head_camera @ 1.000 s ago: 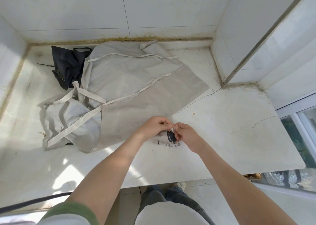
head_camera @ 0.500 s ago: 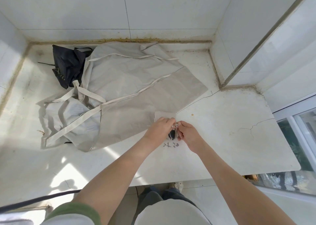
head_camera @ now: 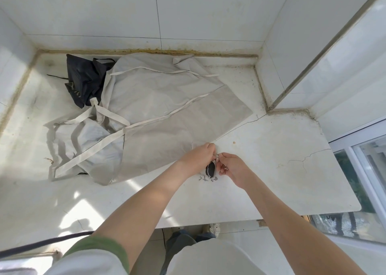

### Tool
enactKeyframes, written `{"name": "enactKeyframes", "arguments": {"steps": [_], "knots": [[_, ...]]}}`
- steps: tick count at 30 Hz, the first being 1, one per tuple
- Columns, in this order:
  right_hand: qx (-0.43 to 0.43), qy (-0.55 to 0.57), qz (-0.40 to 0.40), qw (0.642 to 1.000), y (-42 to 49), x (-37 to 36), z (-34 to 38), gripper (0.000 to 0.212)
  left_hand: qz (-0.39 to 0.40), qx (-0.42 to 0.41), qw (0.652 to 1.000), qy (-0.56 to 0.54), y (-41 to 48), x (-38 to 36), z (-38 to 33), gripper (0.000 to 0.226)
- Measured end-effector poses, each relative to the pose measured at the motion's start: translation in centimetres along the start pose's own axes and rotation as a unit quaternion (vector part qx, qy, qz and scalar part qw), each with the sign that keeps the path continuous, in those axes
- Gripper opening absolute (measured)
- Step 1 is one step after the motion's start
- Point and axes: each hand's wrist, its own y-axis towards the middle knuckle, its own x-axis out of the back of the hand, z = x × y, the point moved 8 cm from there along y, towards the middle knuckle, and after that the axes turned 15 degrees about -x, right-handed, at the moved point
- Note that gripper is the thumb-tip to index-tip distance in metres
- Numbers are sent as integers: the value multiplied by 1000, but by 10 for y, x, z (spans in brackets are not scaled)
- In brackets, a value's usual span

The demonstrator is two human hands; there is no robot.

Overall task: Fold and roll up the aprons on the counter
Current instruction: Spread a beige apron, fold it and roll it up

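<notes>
A large grey apron with pale straps lies spread and rumpled across the white counter. A dark apron is crumpled at the back left, partly under the grey one. My left hand grips the grey apron's near right corner, where a small flap is turned up. My right hand meets it and pinches a small pale bit of the same corner. A small dark oval piece shows just below the fingertips; I cannot tell what it is.
Tiled walls close the counter at the back and left, and a wall corner juts in at the right. A window runs along the right. The counter's front edge is near my legs. A dark cable crosses the lower left.
Both hands have moved slightly away from me, to the apron's near corner. A small flap of that corner is now turned up at my left hand.
</notes>
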Motion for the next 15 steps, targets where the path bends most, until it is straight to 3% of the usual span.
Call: {"name": "enactKeyframes", "arguments": {"steps": [2,4,6,9,12,15], "knots": [[8,-2,-4,1000,-1,-1,0,35,21,7,999,40,-1,0,-5,32],[17,-13,-13,1000,-2,-2,1,37,4,48,998,31,-4,6,-1,17],[14,-22,-24,999,-2,-1,2,38,-40,8,995,89,0,8,-4,49],[-3,-37,-29,999,2,1,4,36,-32,-13,998,59,-5,-1,-5,21],[-13,-16,-13,1000,2,-3,5,41,-96,-27,995,25,-12,7,-7,19],[2,4,13,1000,0,-9,6,44,-78,-24,996,28,-15,4,-2,20]]}}
